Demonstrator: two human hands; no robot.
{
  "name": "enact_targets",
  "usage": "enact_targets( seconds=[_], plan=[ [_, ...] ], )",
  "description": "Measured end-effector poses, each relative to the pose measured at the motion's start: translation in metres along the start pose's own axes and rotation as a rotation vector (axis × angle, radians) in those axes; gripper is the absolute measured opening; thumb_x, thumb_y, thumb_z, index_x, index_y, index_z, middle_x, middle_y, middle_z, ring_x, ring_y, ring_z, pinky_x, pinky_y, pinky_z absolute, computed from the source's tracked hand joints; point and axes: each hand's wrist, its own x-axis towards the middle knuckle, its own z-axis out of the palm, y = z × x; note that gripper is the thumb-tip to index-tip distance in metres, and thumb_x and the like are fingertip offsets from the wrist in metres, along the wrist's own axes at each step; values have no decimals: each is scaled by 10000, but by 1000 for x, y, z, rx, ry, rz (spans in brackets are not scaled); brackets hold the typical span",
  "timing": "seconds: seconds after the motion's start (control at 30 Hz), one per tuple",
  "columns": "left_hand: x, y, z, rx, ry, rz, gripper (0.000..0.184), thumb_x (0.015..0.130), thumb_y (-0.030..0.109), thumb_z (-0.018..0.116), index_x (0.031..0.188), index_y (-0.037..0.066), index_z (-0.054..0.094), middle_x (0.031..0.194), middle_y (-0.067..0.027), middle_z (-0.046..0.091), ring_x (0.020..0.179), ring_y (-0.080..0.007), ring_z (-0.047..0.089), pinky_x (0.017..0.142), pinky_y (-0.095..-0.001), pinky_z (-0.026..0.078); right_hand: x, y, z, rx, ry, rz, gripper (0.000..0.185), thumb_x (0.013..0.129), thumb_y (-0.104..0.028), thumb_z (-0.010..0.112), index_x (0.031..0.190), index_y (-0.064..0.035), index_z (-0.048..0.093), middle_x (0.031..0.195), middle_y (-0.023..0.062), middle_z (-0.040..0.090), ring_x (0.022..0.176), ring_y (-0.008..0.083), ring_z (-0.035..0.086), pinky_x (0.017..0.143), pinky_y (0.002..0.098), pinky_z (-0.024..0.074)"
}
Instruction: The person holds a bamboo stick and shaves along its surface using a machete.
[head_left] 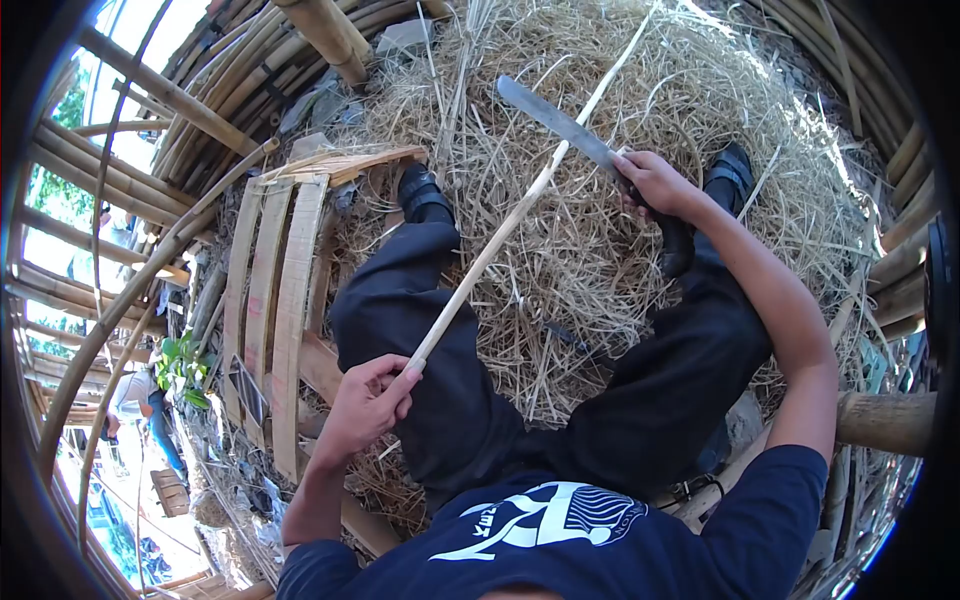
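My left hand [378, 400] is closed around the near end of a long, pale bamboo strip [490, 246], just above my left knee. The strip slants up and away to the right, over the shavings. In my right hand [655, 185] is a machete [555, 118] with a broad grey blade and a dark, curved handle that reaches down toward my right thigh. Its blade points up and left and crosses the strip, at or very near its surface; whether they touch I cannot tell.
Heaped pale shavings [590, 290] cover the ground between my legs and beyond. A slatted wooden crate [270, 300] stands to my left. Bamboo poles [170, 90] form a frame on the left, with a person [140, 400] outside it. A thick bamboo pole [885, 422] lies at my right.
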Motion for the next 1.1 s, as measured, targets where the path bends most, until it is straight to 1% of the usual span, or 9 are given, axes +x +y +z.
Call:
enact_targets(
  seconds=[0.07,0.3,0.4,0.57,0.63,0.77,0.9,0.97,1.1],
  plan=[
    [6,4,-1,-75,-67,-42,218,992,190,590,1072,-3,653,603,17,579,421,3,399,396,-179,273,3,5,-6,21,27,17,385,1050,-384,402,924,-38,518,606,23,523,419,98,479,385,266,420],
    [13,11,13,-145,-98,-71,293,976,180,616,1188,-20,655,611,-15,599,397,-11,417,381,-180,299,-6,8,0,137,23,151,341,1058,-363,369,934,-65,480,659,18,526,429,95,475,388,253,417],
    [9,10,8,-129,-100,-126,262,968,167,629,1134,-29,683,610,-15,599,394,-18,447,368,-185,309,-16,8,-2,78,-60,109,309,1062,-369,360,966,-93,461,639,9,514,424,75,447,387,230,396],
    [-4,-7,6,-121,-88,-195,221,968,153,624,1056,-33,705,583,-13,582,378,-27,441,352,-189,305,-19,13,-1,5,-156,63,332,1062,-342,376,903,-75,490,613,10,507,398,81,439,362,239,381],
    [-4,-14,6,-145,-10,-166,213,970,149,619,1012,-41,704,569,-13,572,372,-30,441,349,-193,304,-18,11,5,123,-72,112,354,1053,-360,408,901,-56,506,587,14,511,387,89,451,371,246,382],
    [0,-15,10,-120,28,-145,214,975,148,614,958,-42,710,543,-11,555,374,-31,447,346,-198,306,-13,18,3,174,-48,40,350,1060,-355,379,926,-52,493,576,19,497,388,91,449,364,251,388],
    [1,-18,12,-129,67,-123,191,954,150,651,967,-22,732,543,12,561,377,-16,429,351,-191,294,-30,-1,20,145,-19,155,352,1060,-370,368,977,-53,496,581,16,502,387,97,452,363,264,392],
    [0,-18,11,-156,84,-128,180,944,146,664,967,-15,741,543,18,566,379,-8,422,351,-186,284,-46,-12,32,22,-209,159,334,1058,-353,387,990,-51,512,585,11,509,397,93,466,368,265,394],
    [-3,-18,7,-94,74,-144,182,939,145,669,951,-20,744,548,9,584,379,-11,449,341,-188,292,-43,-9,23,88,-214,93,319,1063,-322,391,972,-43,516,582,6,510,401,80,471,375,251,392]
  ],
)
